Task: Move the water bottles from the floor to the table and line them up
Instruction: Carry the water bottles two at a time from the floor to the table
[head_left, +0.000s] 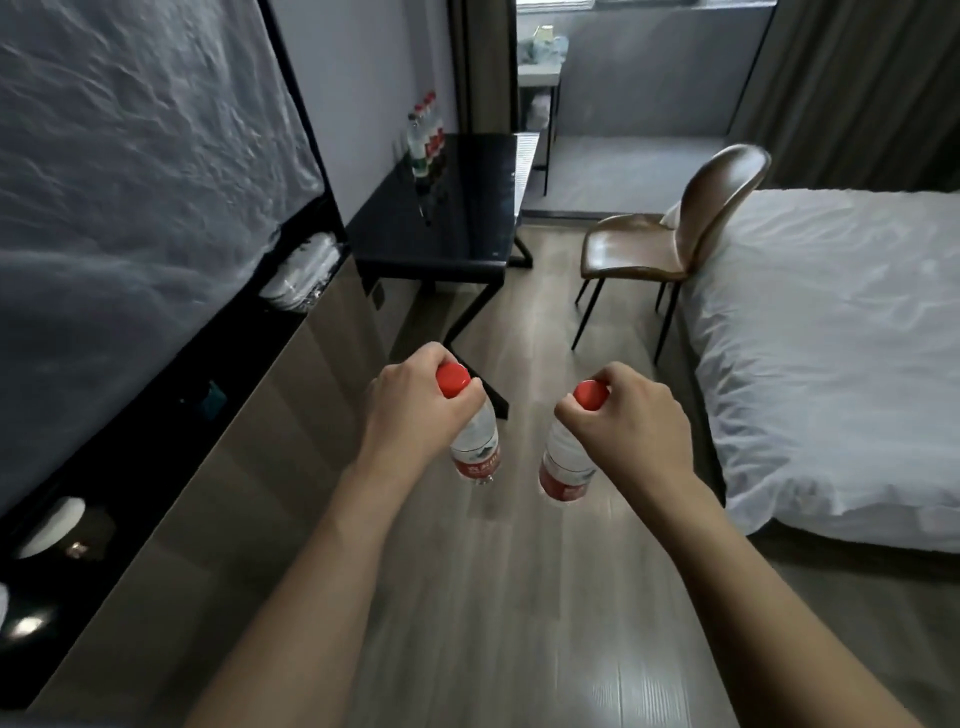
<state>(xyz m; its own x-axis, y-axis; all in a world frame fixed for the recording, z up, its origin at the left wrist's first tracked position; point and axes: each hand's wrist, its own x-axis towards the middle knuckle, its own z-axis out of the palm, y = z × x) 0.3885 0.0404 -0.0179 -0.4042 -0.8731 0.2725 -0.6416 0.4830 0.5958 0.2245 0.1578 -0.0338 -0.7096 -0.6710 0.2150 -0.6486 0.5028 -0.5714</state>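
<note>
brown chair (675, 234) (empty), white bed (831, 353)

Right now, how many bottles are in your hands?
2: one bottle hangs from the left hand, the other bottle from the right hand, each gripped below its cap.

A strip of bare grey-brown wooden floor (519, 597) is left open ahead, bounded on the left by a long low cabinet (249, 467) and on the right by a white-sheeted bed (831, 364). The near and middle part of the glossy black tabletop (447, 218) is unoccupied, while its far left corner is taken up by a row of red-capped water bottles (426, 135). The right side of the tabletop is flanked by a brown leather chair on thin black legs (675, 228).
</note>
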